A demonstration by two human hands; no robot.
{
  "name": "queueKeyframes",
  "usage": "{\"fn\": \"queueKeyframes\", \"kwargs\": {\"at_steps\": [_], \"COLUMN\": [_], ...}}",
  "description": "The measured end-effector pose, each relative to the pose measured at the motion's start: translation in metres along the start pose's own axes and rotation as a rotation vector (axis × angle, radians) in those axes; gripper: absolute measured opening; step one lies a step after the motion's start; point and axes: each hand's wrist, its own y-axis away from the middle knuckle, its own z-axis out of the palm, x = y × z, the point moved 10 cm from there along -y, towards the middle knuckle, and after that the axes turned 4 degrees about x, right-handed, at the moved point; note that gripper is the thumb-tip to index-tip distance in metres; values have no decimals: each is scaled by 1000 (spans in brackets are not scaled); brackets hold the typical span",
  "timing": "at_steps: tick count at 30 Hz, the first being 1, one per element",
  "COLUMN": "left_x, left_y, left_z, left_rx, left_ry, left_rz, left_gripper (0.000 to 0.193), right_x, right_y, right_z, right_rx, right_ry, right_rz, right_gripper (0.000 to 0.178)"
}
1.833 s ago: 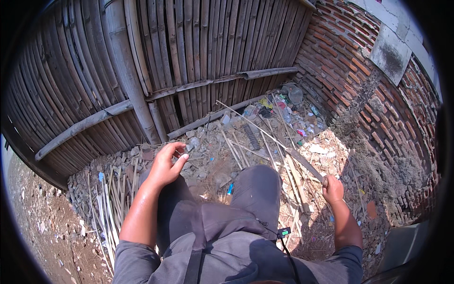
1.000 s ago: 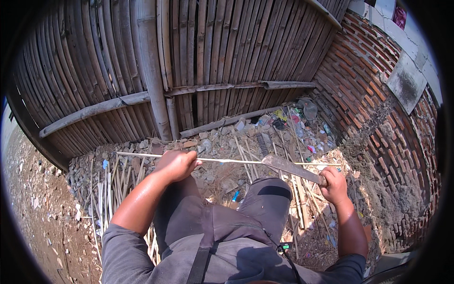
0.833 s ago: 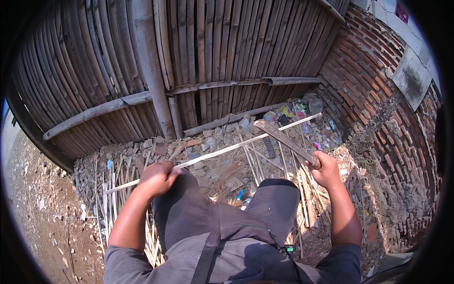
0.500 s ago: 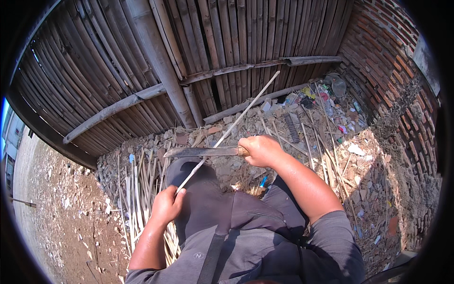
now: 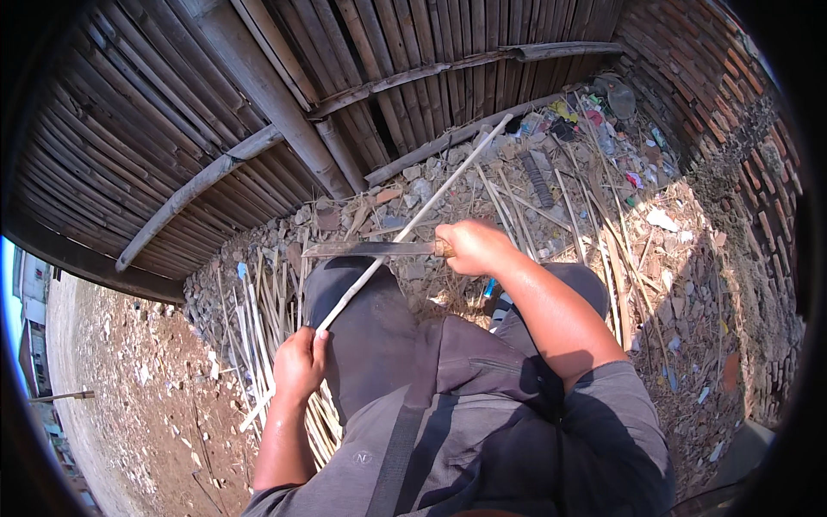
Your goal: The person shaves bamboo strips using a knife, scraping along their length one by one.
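Note:
My left hand [image 5: 300,362] is closed around the lower part of a long, thin pale stick [image 5: 431,207], which looks like split bamboo. The stick slants up and away to the right over my left thigh, and its short lower end sticks out past my left wrist. In my right hand [image 5: 472,248] is the wooden handle of a machete [image 5: 366,249]. Its broad, dark blade points left and lies across the stick above my left knee. Whether the edge bites into the stick cannot be made out.
Beside my left leg lies a pile of pale strips [image 5: 271,302]. Ahead stands a bamboo wall [image 5: 457,86], with rubble [image 5: 413,185] along its foot. A brick wall [image 5: 715,103] rises at the right, near scattered litter [image 5: 603,129]. More sticks [image 5: 616,267] lie right of my knee.
My view has shifted and tilted. The stick's lower end now shows beyond my left wrist, and my right knee has come into view. Both hands keep their holds, with the blade still across the stick.

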Motion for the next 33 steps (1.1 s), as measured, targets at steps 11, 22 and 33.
{"fn": "queueKeyframes", "kwargs": {"at_steps": [11,22,33], "left_x": [-10,-24,-28], "left_y": [-13,-23,-22], "left_z": [6,15,20], "left_rx": [-129,-147,-129], "left_ry": [-139,3,48], "left_rz": [-3,-11,10], "left_gripper": [36,36,37], "right_x": [16,127,99], "right_y": [-6,-5,-9], "right_z": [-6,-39,-39], "right_rx": [86,360,293], "right_ry": [-37,-247,-385], "right_rz": [177,417,410], "right_gripper": [45,49,49]}}
